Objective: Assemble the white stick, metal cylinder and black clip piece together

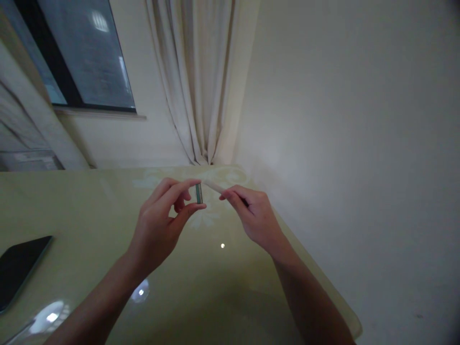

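Note:
My left hand (161, 223) is raised over the table and pinches a small green cylinder, perhaps a cap or battery (199, 193), upright between thumb and forefinger. My right hand (253, 215) is level with it, just to the right, and grips a thin white pen-like stick (212, 186). The stick's tip points left, close to the top of the green cylinder. I cannot tell whether stick and cylinder touch. Both forearms reach in from the bottom of the view.
The glossy yellow-green table (89, 215) runs to a pale wall on the right, its edge slanting down to the lower right. A dark phone (17, 268) lies at the left edge. A curtain (196, 81) and a window (79, 52) stand behind.

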`<action>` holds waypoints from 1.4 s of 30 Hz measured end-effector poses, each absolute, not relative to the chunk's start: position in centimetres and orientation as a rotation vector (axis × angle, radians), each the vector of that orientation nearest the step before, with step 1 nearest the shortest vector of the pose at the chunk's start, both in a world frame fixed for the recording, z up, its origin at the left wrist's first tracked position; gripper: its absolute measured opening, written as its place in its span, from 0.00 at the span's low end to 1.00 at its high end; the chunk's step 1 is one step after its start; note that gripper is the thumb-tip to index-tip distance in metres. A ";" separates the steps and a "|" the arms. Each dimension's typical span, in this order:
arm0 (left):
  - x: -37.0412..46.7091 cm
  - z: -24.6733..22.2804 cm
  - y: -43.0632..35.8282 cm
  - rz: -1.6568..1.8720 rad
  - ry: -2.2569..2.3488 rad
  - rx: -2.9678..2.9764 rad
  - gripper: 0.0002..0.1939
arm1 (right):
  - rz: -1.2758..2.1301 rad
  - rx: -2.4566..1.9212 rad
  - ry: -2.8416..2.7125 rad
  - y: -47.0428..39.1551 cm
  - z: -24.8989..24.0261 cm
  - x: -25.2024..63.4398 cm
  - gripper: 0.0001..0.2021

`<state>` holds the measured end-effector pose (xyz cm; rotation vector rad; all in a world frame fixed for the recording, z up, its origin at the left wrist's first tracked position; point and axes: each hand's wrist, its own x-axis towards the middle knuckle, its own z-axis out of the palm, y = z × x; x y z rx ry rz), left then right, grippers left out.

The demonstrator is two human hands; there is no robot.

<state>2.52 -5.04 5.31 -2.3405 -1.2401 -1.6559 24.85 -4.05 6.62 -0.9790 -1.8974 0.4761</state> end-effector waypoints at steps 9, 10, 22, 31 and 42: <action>2.7 5.5 -5.3 -1.676 -1.268 -2.323 0.17 | 0.491 -0.996 -1.884 -4.1 6.7 25.0 0.22; 2.7 5.5 -5.3 -1.678 -1.272 -2.320 0.17 | 0.512 -0.984 -1.886 -4.1 6.7 25.1 0.23; 2.8 5.2 -5.2 -1.674 -1.257 -2.357 0.18 | 0.570 -0.928 -1.952 -4.2 6.9 25.0 0.23; 2.8 5.4 -5.4 -1.675 -1.281 -2.321 0.17 | 0.553 -0.922 -1.914 -4.2 6.8 25.2 0.22; 3.0 5.5 -5.5 -1.681 -1.267 -2.298 0.16 | 0.484 -0.898 -1.948 -4.7 6.7 24.7 0.21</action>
